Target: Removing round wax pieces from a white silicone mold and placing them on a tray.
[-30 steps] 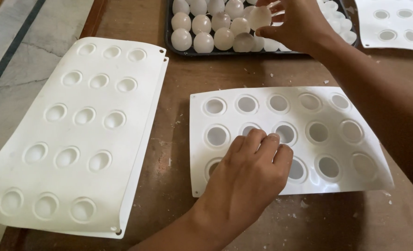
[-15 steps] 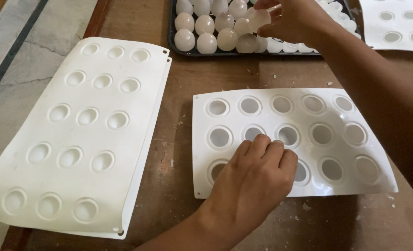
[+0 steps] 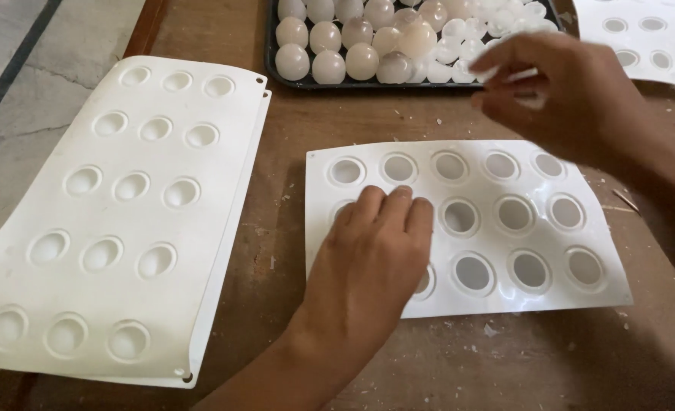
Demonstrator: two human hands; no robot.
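Left hand (image 3: 368, 262) flat, fingers together, pressing the mold (image 3: 466, 221); right hand (image 3: 562, 95) at 1 o'clock, fingers narrow, content unclear, near tray (image 3: 337, 82) of shells (image 3: 362, 59).

Centre mould sheet (image 3: 505, 228): white, flexible plastic or silicone, smooth with a slight gloss. Left stacked moulds (image 3: 117, 213): same material, more matt. Table (image 3: 292, 152): bare wood — scuffed, rough, dusted with pale flakes. Far tray (image 3: 273, 61): dark and smooth, holding translucent, glossy half-shells (image 3: 360, 57) — material cannot be told.
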